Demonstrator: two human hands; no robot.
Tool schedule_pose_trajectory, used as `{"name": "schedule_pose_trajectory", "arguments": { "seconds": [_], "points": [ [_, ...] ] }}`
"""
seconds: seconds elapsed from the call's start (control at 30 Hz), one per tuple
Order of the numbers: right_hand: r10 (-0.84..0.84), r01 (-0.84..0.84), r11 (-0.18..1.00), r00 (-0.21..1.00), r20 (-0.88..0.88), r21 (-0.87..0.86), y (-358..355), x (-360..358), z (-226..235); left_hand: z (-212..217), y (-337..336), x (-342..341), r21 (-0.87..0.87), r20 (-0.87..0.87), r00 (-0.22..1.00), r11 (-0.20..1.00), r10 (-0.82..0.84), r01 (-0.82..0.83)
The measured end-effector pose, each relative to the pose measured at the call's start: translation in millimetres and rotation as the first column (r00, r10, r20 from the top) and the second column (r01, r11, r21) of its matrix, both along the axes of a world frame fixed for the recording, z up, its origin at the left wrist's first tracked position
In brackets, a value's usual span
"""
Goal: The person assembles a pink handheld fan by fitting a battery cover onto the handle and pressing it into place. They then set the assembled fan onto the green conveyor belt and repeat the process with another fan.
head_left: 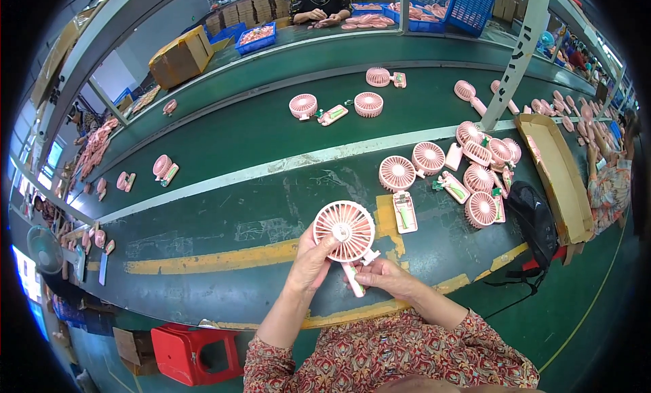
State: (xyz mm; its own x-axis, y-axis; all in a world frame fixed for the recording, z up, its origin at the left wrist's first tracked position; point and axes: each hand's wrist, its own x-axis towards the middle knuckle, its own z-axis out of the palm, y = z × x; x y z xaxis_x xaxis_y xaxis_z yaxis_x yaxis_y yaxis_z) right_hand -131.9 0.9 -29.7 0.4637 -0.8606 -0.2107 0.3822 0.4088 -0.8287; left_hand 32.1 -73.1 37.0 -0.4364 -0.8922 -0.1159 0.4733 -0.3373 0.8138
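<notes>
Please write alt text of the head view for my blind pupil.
A person's left hand holds a pink fan by its round head, the right hand its handle, above a dark-green worktable. More pink fans lie clustered to the right, near a cardboard tray.

The green bench [190,231] (yellow-striped) bears pink fans [397,174].

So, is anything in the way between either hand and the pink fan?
Nothing visible. The left hand already holds the pink fan by its round head, and the right hand holds its handle. The nearest loose handle lies beyond the right hand, not in between.
</notes>
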Motion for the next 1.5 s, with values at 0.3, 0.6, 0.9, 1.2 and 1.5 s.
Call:
{"name": "schedule_pose_trajectory", "arguments": {
  "seconds": [0.3,0.6,0.9,1.2,1.5],
  "points": [
    [-0.045,0.04,0.992,0.998,0.037,0.12,-3,-11,4,-14,0,-1,-0.006,0.009,0.999,0.999,0.039,-0.039],
    [0.068,-0.08,0.975,0.996,0.064,0.205,-1,-16,7,-24,-6,11,-0.086,0.131,0.959,0.966,0.252,-0.243],
    [-0.139,0.019,0.93,0.943,0.303,0.368,-5,-28,-6,-15,8,18,-0.063,0.128,0.992,0.998,-0.012,0.02],
    [0.069,-0.077,0.968,0.997,0.042,0.239,0,-20,10,-25,7,8,-0.226,0.307,0.928,0.963,0.213,-0.146],
    [-0.004,0.011,0.988,0.999,-0.047,0.153,5,-10,12,-37,9,3,-0.224,0.375,0.898,0.963,0.228,-0.151]
  ]
}}
